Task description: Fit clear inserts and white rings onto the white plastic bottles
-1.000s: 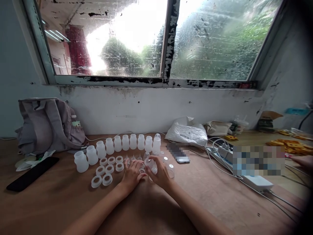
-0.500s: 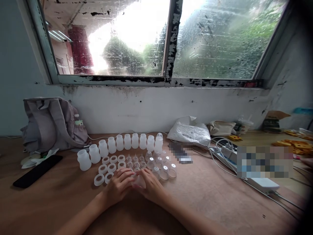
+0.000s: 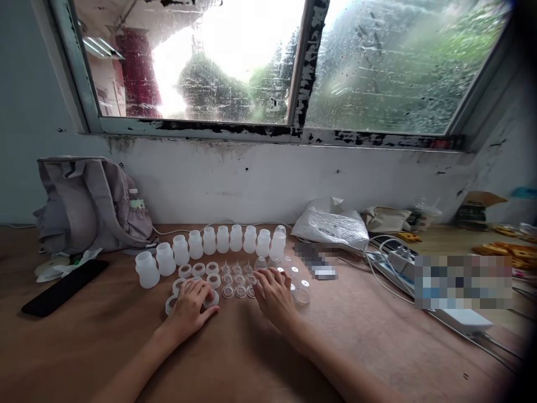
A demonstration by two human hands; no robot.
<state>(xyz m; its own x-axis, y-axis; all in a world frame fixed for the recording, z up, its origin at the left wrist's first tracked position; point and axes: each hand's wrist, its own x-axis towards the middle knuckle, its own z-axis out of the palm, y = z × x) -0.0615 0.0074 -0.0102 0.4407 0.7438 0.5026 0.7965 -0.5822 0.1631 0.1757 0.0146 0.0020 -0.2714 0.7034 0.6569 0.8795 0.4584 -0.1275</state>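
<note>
My left hand (image 3: 191,305) lies over the front of a group of white bottle collar rings (image 3: 199,270), thumb stretched out and fingers apart. One ring (image 3: 212,300) shows beside its thumb; the fingers cover others. Open and spread, my right hand (image 3: 274,294) reaches over the clear dome caps (image 3: 302,292), hiding several. Between my hands stand rows of clear bottle nipples (image 3: 238,280). Behind everything curves a row of open white baby bottles (image 3: 208,240), and at its right end one bottle (image 3: 277,243) bears a nipple and clear cap.
A grey backpack (image 3: 90,204) and a black flat slab (image 3: 65,288) are at the left. Behind the bottles' right end lies a silver padded bag (image 3: 331,224). Cables and a white power adapter (image 3: 464,323) run along the right side. A window (image 3: 201,73) is above the wall.
My hands were together in front of the nipples around something whitish. Now they are apart, the left over the rings and the right over the caps. The view has shifted slightly.
</note>
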